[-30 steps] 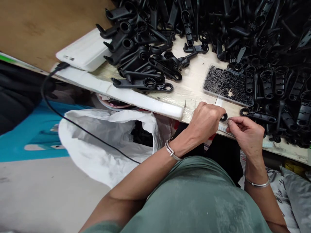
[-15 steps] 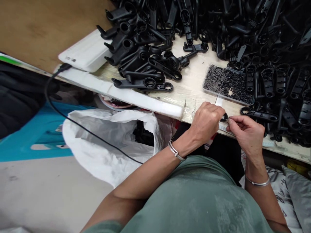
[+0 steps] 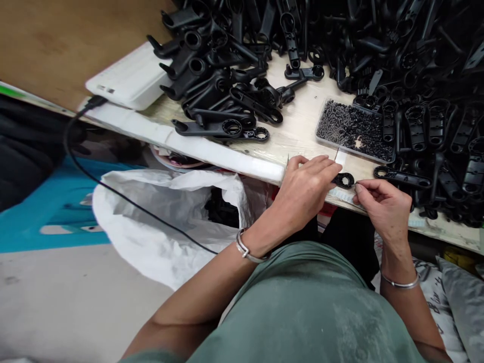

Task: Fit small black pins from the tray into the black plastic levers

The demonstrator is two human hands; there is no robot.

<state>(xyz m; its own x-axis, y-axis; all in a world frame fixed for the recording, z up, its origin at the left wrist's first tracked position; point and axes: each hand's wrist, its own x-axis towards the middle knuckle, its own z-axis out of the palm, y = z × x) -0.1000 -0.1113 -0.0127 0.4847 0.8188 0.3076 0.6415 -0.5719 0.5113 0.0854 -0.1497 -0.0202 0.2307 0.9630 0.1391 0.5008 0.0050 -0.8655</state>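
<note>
A black plastic arm with a ring-shaped end [image 3: 344, 180] lies at the front edge of the table. My left hand [image 3: 304, 184] bends over its other end, fingers closed on it, so most of the arm is hidden. Just right of the ring, my right hand [image 3: 383, 204] pinches thumb and forefinger together. What sits in that pinch is too small to make out. Behind both hands stands a clear plastic box [image 3: 316, 133] filled with tiny black parts.
Piles of similar black plastic arms [image 3: 212, 126] cover the back and right of the table. A white device [image 3: 128, 75] with a black cable [image 3: 113, 176] sits at the left. Below the edge hangs an open white sack [image 3: 124, 217] with black parts inside.
My left hand has shifted left and stretched its fingers along the black plastic arm, showing more of the ring end. My right hand has stayed almost still in its pinch.
</note>
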